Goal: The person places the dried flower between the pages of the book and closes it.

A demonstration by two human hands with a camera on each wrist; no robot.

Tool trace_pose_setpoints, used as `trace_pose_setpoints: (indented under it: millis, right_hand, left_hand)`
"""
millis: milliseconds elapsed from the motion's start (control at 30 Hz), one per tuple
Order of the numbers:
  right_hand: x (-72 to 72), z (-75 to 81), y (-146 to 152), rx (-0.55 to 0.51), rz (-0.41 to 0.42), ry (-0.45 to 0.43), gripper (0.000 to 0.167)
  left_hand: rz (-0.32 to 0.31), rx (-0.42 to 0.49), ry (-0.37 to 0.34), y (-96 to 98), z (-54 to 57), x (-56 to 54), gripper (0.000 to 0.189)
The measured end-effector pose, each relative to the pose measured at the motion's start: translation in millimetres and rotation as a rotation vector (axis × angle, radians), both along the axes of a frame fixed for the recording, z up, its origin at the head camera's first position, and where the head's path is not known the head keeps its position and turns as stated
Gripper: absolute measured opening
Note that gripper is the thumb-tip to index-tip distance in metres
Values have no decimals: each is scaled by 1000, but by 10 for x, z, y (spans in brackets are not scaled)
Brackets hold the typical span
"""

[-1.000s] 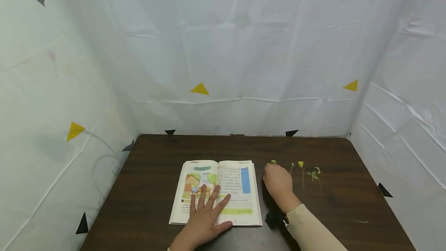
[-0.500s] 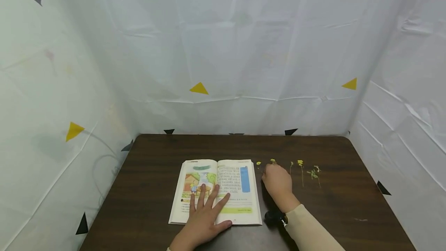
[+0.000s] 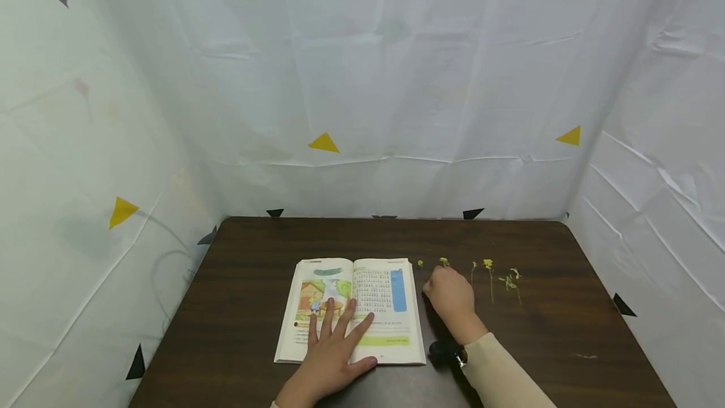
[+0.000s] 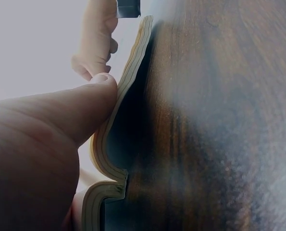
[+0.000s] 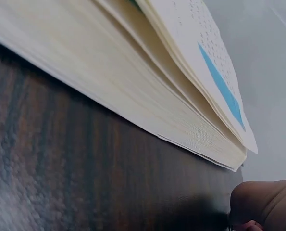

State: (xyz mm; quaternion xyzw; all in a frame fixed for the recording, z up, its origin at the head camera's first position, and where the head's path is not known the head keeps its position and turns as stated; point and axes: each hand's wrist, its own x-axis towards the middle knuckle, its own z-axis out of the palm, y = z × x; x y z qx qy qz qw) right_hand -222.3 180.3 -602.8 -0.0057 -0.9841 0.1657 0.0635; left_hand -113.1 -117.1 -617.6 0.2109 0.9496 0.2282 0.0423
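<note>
An open book [image 3: 385, 323] with a coloured picture on its left page lies on the dark table. My left hand [image 3: 331, 357] rests spread over the lower middle of it, thumb [image 4: 92, 103] at the near edge of the pages. Just beyond the right page, my right hand [image 3: 450, 294] is low over the table with curled fingers, pinching a small yellow flower [image 3: 420, 264] by its thin stem. The fingertips are mostly hidden in the head view. Above the knuckles shows another yellow flower head [image 3: 444, 262], its stem hidden by the hand.
Right of that hand lie a small pale sprig [image 3: 473, 268], a yellow flower on a long stem [image 3: 489, 266] and a leafy sprig [image 3: 510, 281]. White sheets [image 3: 396, 80] with triangles surround the table [image 3: 566, 332].
The small yellow flower has shifted left, out from beside the right hand toward the book's far right corner. The right hand has edged slightly left. The left hand stays on the book.
</note>
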Motion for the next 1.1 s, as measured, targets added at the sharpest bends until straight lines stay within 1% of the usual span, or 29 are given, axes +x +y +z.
trace_pose_setpoints:
  millis: [133,267,400,500,633,833,967,1100]
  right_hand:
    - [36,-14,21,-65,-14,-3,36]
    - [100,-21,24,-165,-53,-18,28]
    - [159,-45,-3,-255,-93,-13,19]
    - [216,-58,-37,-312,-109,-12,17]
    - [287,-55,-84,-373,-108,-15,17]
    - [365,22,-141,-448,-89,-2,15]
    - [390,57,-166,-456,-96,-8,15]
    - [393,57,-196,-467,-92,-14,12]
  left_hand:
    - [3,-9,7,6,-23,-5,79]
    - [-9,-8,7,5,-13,-13,79]
    - [-4,0,4,-2,13,-17,79]
    - [-2,5,-7,-8,28,-13,79]
    - [-2,12,-30,-11,25,2,80]
    - [0,10,-34,-10,18,8,79]
    - [0,3,-46,-9,12,1,79]
    - [-1,-12,-51,-10,2,-15,81]
